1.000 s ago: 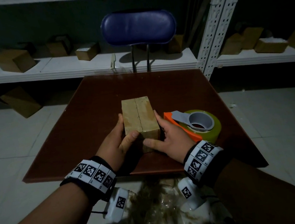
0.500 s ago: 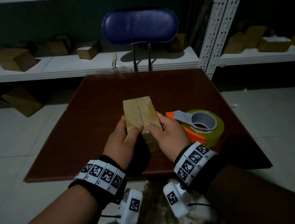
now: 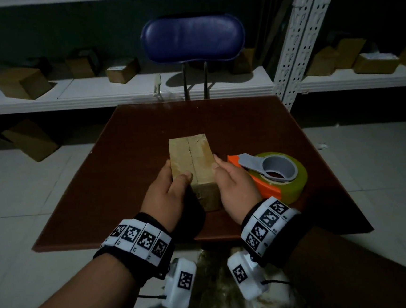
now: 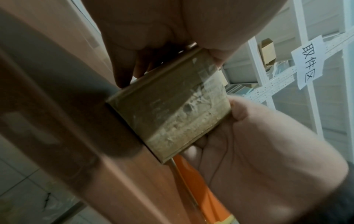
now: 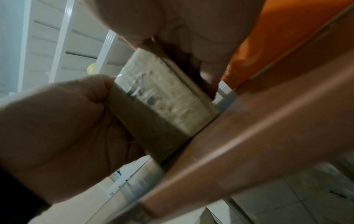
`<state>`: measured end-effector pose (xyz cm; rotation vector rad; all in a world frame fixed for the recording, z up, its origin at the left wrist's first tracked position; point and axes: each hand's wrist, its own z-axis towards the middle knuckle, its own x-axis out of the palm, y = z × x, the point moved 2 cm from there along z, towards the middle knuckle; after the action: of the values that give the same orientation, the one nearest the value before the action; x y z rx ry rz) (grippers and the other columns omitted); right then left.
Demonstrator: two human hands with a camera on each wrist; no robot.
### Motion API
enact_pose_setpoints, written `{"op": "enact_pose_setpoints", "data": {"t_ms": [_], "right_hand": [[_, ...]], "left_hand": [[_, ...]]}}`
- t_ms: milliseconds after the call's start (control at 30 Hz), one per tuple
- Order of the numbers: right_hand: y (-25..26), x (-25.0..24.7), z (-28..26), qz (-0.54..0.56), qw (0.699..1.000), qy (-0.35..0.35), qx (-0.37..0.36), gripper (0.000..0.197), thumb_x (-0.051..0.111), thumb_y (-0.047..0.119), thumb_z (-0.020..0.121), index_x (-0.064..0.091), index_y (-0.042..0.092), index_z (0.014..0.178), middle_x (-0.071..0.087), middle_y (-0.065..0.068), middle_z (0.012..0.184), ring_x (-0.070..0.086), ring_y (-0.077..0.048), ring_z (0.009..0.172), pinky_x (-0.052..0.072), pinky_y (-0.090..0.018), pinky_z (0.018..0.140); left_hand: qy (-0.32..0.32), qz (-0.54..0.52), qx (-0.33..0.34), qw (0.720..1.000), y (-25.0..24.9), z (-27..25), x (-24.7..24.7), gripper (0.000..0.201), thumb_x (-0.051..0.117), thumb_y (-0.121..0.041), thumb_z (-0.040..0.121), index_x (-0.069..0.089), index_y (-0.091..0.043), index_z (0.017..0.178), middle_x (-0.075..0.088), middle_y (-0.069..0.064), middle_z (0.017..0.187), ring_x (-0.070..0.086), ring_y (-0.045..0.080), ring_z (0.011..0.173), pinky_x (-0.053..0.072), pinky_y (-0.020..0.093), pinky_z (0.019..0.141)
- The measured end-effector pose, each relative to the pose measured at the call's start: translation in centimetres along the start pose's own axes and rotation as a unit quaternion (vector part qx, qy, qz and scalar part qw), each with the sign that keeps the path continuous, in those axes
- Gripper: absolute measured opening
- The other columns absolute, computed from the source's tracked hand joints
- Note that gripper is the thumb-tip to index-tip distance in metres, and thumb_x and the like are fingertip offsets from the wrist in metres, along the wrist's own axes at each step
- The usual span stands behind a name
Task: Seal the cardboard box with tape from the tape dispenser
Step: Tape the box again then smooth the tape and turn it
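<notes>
A small cardboard box [image 3: 192, 159] stands on the brown table [image 3: 127, 145], its top flaps closed with a seam down the middle. My left hand [image 3: 168, 188] grips its left side, thumb lying on the top. On the opposite side my right hand [image 3: 231, 183] holds it, thumb at the top edge. The near end face [image 4: 172, 109] shows old clear tape and torn paper, also seen as the box end [image 5: 162, 97] in the right wrist view. Just right of my right hand lies the tape dispenser [image 3: 275, 174], orange with a grey handle and a yellowish roll, untouched.
A blue-backed chair [image 3: 193, 40] stands behind the table's far edge. White shelves [image 3: 93, 92] with several cardboard boxes run along the back, and a perforated upright post [image 3: 295, 47] stands at the table's far right corner. Pale tiled floor surrounds the table.
Both thumbs have slid up from the box's near end onto its top edge. The box has been straightened and sits square between my hands. The dispenser has not moved.
</notes>
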<state>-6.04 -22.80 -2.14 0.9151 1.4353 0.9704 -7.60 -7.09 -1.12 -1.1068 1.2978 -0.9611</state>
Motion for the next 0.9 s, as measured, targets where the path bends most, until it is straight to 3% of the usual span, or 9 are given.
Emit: {"op": "enact_pose_setpoints", "data": {"t_ms": [67, 167, 233, 300, 400, 567, 700, 833, 900], "right_hand": [[0.2, -0.2, -0.2, 0.018, 1.0, -0.02, -0.005, 0.06, 0.031, 0.064, 0.097, 0.065, 0.028, 0.131, 0.07, -0.003, 0.129, 0.063, -0.021, 0.121, 0.047, -0.049, 0.108], [0.2, -0.5, 0.1, 0.039, 0.999, -0.024, -0.001, 0.052, 0.031, 0.073, 0.088, 0.062, 0.038, 0.111, 0.071, -0.015, 0.116, 0.066, -0.035, 0.11, 0.05, -0.063, 0.098], [0.0, -0.9, 0.5, 0.057, 0.998, -0.035, 0.007, 0.061, 0.037, 0.074, 0.084, 0.066, 0.035, 0.122, 0.068, -0.003, 0.13, 0.063, -0.024, 0.122, 0.05, -0.056, 0.104], [0.1, -1.3, 0.7, 0.062, 0.997, -0.048, 0.013, 0.065, 0.044, 0.066, 0.091, 0.053, 0.03, 0.144, 0.059, 0.007, 0.141, 0.055, -0.013, 0.132, 0.047, -0.049, 0.11], [0.2, -1.7, 1.1, 0.083, 0.995, -0.047, 0.013, 0.051, 0.046, 0.042, 0.106, 0.042, 0.024, 0.154, 0.049, 0.005, 0.153, 0.047, -0.012, 0.14, 0.043, -0.046, 0.115], [-0.2, -1.7, 1.5, 0.018, 0.998, -0.063, -0.01, 0.044, 0.047, 0.037, 0.106, 0.052, 0.023, 0.147, 0.061, 0.003, 0.14, 0.058, -0.013, 0.128, 0.05, -0.045, 0.107], [-0.2, -1.6, 1.5, -0.01, 0.997, -0.071, 0.0, 0.035, 0.056, 0.029, 0.103, 0.061, 0.024, 0.137, 0.07, 0.005, 0.125, 0.066, -0.012, 0.114, 0.057, -0.043, 0.097], [-0.1, -1.4, 0.9, -0.016, 0.997, -0.073, 0.001, 0.03, 0.063, 0.032, 0.099, 0.065, 0.027, 0.129, 0.07, 0.01, 0.12, 0.066, -0.009, 0.111, 0.06, -0.042, 0.091], [0.0, -1.4, 0.7, -0.008, 0.997, -0.076, 0.002, 0.031, 0.066, 0.033, 0.097, 0.066, 0.025, 0.128, 0.07, 0.009, 0.12, 0.067, -0.008, 0.109, 0.06, -0.041, 0.091]], "left_hand": [[-0.021, -0.023, -0.037, 0.999, -0.2, 0.1, -0.4, 0.034, 0.056, -0.026, 0.096, 0.056, -0.035, 0.129, 0.063, -0.012, 0.118, 0.061, 0.015, 0.111, 0.048, 0.038, 0.097], [-0.03, -0.061, -0.078, 0.995, -0.2, 0.5, -1.3, 0.034, 0.059, -0.026, 0.093, 0.059, -0.03, 0.127, 0.066, -0.002, 0.119, 0.064, 0.019, 0.106, 0.051, 0.039, 0.089], [-0.023, -0.072, -0.089, 0.993, -0.2, 0.7, -2.0, 0.03, 0.06, -0.021, 0.093, 0.065, -0.029, 0.121, 0.069, -0.001, 0.114, 0.066, 0.021, 0.103, 0.052, 0.039, 0.085], [-0.018, -0.085, -0.094, 0.992, -0.1, 1.0, -2.7, 0.026, 0.063, -0.019, 0.09, 0.071, -0.031, 0.112, 0.073, 0.001, 0.108, 0.07, 0.023, 0.099, 0.054, 0.043, 0.086], [-0.007, -0.109, -0.102, 0.989, -0.1, 1.1, -3.5, 0.028, 0.056, -0.005, 0.093, 0.075, -0.023, 0.102, 0.076, 0.003, 0.094, 0.071, 0.022, 0.086, 0.052, 0.037, 0.074], [-0.031, -0.067, -0.1, 0.992, -0.1, 0.8, -4.0, 0.017, 0.062, -0.025, 0.094, 0.072, -0.026, 0.108, 0.073, 0.004, 0.103, 0.071, 0.019, 0.083, 0.051, 0.03, 0.068], [-0.121, 0.023, -0.143, 0.982, -0.3, 0.8, -5.0, 0.046, 0.063, -0.062, 0.084, 0.061, -0.023, 0.109, 0.061, -0.004, 0.102, 0.06, 0.017, 0.088, 0.048, 0.035, 0.069], [-0.13, 0.069, -0.131, 0.98, -0.3, 1.2, -5.4, 0.043, 0.05, -0.062, 0.091, 0.058, -0.019, 0.091, 0.058, -0.001, 0.089, 0.054, 0.015, 0.08, 0.037, 0.033, 0.069], [-0.136, 0.05, -0.123, 0.982, -0.2, 1.4, -5.4, 0.045, 0.05, -0.06, 0.093, 0.06, -0.016, 0.095, 0.058, -0.001, 0.09, 0.054, 0.015, 0.08, 0.036, 0.033, 0.068]]}}
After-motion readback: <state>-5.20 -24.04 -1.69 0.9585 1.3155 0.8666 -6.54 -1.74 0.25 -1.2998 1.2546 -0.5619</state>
